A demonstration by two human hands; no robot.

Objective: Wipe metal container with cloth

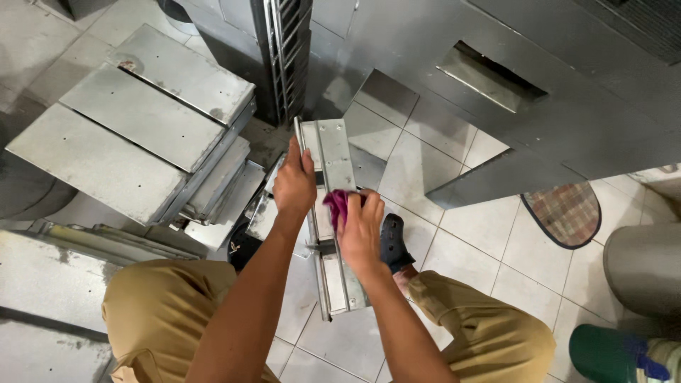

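Steel is what the hands are working on: a long, narrow panel (333, 213) is standing on end over the floor (489, 248), leaning away from the person between their knees, so its flat face is turned up toward them. The left hand (294, 186) is closing around the panel's left edge near the top, thumb on the face and fingers curling behind, apparently steadying it so it is not tipping or sliding. The right hand (360, 230) is bunching a magenta rag (337, 202) under curled fingers and pressing it against the face about halfway up; the panel's tilt is giving that hand something firm to push on. A dark shoe (394, 241) is showing just right of the panel. More steel sheets (135, 113) are lying stacked to the left, well apart. A large steel cabinet (539, 106) is rising behind, with a small rug (564, 213) under its corner.
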